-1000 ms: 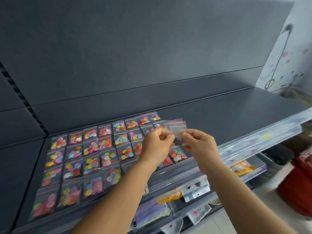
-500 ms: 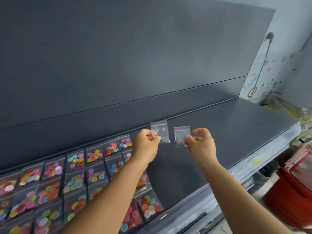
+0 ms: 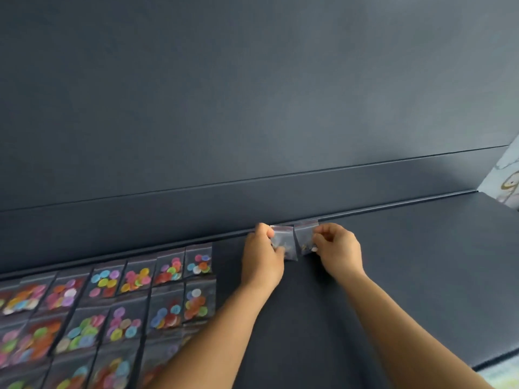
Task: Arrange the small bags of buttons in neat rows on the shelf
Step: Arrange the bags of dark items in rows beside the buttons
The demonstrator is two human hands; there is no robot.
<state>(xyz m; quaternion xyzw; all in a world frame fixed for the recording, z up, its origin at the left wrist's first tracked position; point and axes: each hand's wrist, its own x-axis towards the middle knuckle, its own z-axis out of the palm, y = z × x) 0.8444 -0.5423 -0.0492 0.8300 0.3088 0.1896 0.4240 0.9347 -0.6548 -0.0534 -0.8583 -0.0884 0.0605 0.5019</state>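
Observation:
Two small clear zip bags sit side by side at the back edge of the dark grey shelf [image 3: 407, 276]. My left hand [image 3: 262, 256] pinches the left bag [image 3: 283, 241] and my right hand [image 3: 338, 249] pinches the right bag [image 3: 304, 235]. Both bags look nearly see-through, with only a few small buttons low inside. Left of my hands, several bags of bright coloured buttons [image 3: 118, 301] lie flat in rows on the shelf. A gap of bare shelf separates those rows from the two bags I hold.
The shelf's dark back panel [image 3: 252, 108] rises straight behind the bags. To the right the shelf surface runs on to a pale wall with drawings [image 3: 508, 181]. The shelf's front edge [image 3: 497, 360] shows at lower right.
Both hands moved forward and down, carrying the two bags from mid-air to the back edge of the shelf. The view has shifted closer, and the lower shelves and red bin are out of sight.

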